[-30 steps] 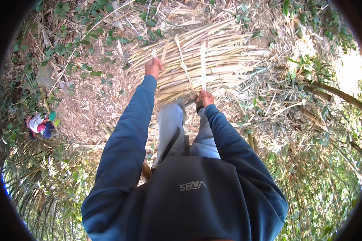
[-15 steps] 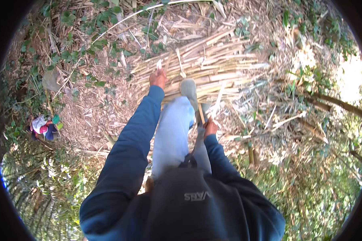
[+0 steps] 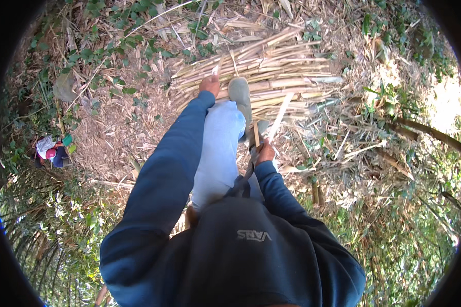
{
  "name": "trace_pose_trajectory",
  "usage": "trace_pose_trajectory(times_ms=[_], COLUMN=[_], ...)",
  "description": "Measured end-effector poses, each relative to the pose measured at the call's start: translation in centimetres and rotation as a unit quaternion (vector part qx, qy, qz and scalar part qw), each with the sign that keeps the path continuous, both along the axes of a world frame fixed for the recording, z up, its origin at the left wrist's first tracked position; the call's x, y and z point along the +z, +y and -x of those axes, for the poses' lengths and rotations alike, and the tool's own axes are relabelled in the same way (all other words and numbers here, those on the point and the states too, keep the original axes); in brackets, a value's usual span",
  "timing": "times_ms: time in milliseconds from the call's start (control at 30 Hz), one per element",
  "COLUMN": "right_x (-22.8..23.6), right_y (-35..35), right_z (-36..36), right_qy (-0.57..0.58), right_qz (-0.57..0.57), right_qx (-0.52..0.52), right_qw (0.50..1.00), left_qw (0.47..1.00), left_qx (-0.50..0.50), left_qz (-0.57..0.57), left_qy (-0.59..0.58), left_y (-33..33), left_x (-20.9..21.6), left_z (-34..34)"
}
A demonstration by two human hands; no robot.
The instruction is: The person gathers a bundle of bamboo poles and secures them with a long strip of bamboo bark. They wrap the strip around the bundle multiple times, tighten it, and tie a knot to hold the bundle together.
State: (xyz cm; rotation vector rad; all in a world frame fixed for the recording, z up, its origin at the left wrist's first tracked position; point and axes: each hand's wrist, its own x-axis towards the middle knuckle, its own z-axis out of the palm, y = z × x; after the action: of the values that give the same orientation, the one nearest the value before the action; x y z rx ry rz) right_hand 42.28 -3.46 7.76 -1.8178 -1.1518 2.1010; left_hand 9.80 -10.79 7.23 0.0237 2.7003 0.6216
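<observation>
A flat bundle of split bamboo sticks [image 3: 287, 77] lies on the ground in front of me. At its left part my left hand [image 3: 210, 86] is closed, with the tip of a pale strip [image 3: 215, 70] sticking out of it. My shoe [image 3: 239, 93] rests on the bundle, just right of that hand. Nearer to me, my right hand [image 3: 265, 152] is closed around a tan flat strip [image 3: 256, 134]. A longer pale strip [image 3: 281, 115] slants from beside this hand toward the bundle; whether the hand holds it too is unclear. Another short strip [image 3: 233, 61] crosses the bundle beyond the shoe.
Dry leaves and bamboo scraps [image 3: 343, 138] cover the ground. Far to the left, a person [image 3: 52, 152] is low to the ground near a grey rock [image 3: 64, 87]. Bamboo poles [image 3: 430, 134] lie at the right. Green creepers [image 3: 123, 51] grow at the upper left.
My shoe has moved farther forward onto the bundle. My left hand has shifted a little forward and to the right, still closed. My right hand has moved slightly forward and left.
</observation>
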Motion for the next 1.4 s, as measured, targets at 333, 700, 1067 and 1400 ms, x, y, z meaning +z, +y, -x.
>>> trace_pose_trajectory(times_ms=[333,700,1067,1400], right_x=[5.6,21.5,18.8,10.7], right_y=[4.2,6.2,6.5,6.1], right_z=[5.5,6.4,1.7,-1.1], right_qy=[0.038,0.176,0.118,0.059], right_qz=[0.048,0.126,0.107,0.046], right_qx=[0.009,0.061,0.004,-0.04], right_qw=[0.998,0.974,0.987,0.996], left_qw=[0.972,0.98,0.982,0.936], left_qx=[-0.103,-0.197,-0.137,0.156], left_qz=[-0.178,0.017,-0.055,-0.299], left_qy=[-0.112,-0.001,-0.114,-0.097], left_y=[0.0,1.0,4.0,1.2], left_x=[3.4,-1.1,-1.6,-5.6], left_z=[3.2,9.2,7.3,3.3])
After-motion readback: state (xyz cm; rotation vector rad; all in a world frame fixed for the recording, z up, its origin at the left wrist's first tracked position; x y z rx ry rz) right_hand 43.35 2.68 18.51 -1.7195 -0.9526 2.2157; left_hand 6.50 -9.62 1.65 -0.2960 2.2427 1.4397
